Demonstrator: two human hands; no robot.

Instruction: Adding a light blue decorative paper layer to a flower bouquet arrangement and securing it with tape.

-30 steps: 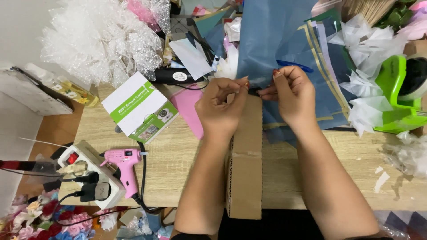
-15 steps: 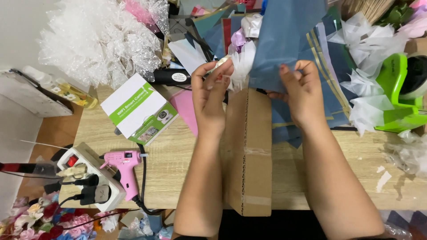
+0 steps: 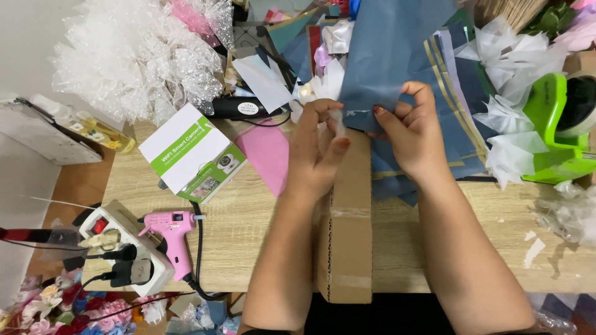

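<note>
Upper centre of frame: left hand [image 3: 316, 146] and right hand [image 3: 413, 133], fingers pinching blue paper sheet [image 3: 388, 56] above cardboard box [image 3: 347, 236].

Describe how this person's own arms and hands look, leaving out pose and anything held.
Both forearms are bare, with no sleeves in view. The left hand and the right hand wear no gloves, and no rings, watch or bracelets show. The fingernails are painted dark red.

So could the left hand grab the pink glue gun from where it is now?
Probably yes. The pink glue gun lies in the open on the wooden table, left of the left hand, with bare tabletop between them. But that hand is busy at the blue paper.
</note>
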